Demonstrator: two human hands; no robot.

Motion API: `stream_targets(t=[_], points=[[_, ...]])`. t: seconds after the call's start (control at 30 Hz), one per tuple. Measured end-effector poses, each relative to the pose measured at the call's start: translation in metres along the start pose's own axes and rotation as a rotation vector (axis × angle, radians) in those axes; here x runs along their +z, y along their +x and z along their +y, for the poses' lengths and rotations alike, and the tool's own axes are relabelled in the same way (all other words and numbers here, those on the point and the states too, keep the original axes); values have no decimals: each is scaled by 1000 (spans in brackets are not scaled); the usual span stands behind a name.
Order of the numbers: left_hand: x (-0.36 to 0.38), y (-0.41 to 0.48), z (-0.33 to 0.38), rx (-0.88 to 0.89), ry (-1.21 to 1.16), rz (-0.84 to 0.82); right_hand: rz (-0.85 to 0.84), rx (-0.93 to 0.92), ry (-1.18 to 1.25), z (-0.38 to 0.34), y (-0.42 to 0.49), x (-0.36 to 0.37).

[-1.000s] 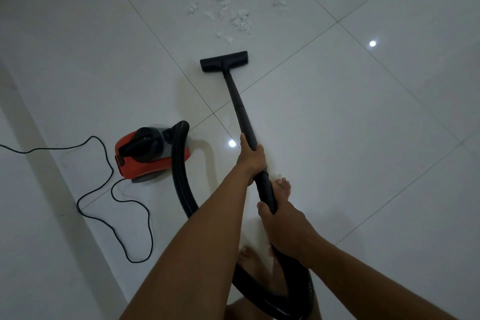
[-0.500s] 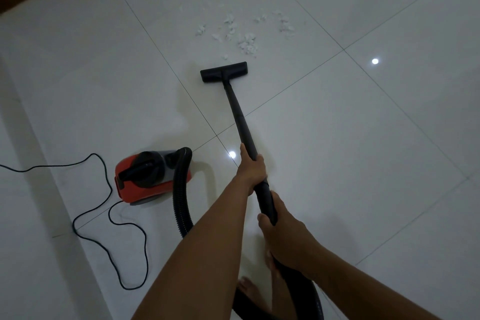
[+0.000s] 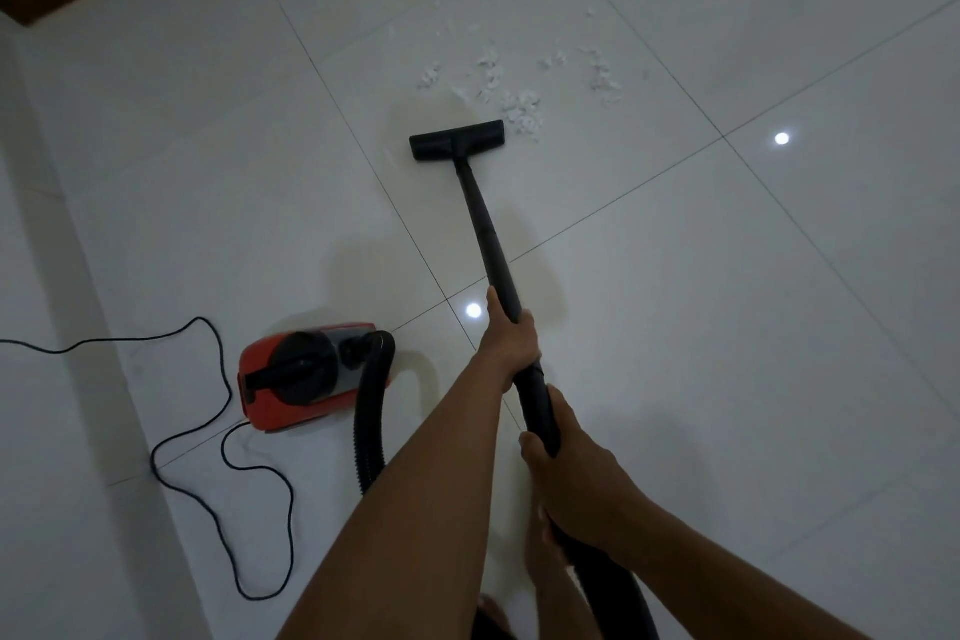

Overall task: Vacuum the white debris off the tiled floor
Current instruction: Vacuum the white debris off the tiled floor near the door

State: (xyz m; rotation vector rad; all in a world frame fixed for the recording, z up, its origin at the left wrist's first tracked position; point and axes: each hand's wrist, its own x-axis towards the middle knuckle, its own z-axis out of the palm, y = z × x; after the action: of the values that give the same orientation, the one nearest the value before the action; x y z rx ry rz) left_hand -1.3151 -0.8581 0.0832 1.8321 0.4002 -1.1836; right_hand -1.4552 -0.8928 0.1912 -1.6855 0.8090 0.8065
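Tiled floor (image 3: 675,327): white debris (image 3: 519,109) looks nearly all left, beyond nozzle (image 3: 457,140); your left hand (image 3: 511,343), right hand (image 3: 576,473): fingers clamped on wand (image 3: 488,234)

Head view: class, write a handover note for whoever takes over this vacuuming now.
Hands: left hand grips the black vacuum wand in front; right hand grips it behind.
Things: black floor nozzle rests on the glossy white tiled floor, at the white debris pile's near edge; red canister vacuum stands left, black cord trailing.
Done: nozzle in position.
Left: vacuum all scraps ahead, including scattered far ones.
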Motion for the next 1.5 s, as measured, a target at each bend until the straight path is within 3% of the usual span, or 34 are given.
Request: stream_targets(t=[0.93,1.5], points=[[-58,62,109,-38,12,35,-5,-66,-15,-112,72,-47],[-95,108,155,-30,10,61,-30,-13,-37,-160,127,-56]])
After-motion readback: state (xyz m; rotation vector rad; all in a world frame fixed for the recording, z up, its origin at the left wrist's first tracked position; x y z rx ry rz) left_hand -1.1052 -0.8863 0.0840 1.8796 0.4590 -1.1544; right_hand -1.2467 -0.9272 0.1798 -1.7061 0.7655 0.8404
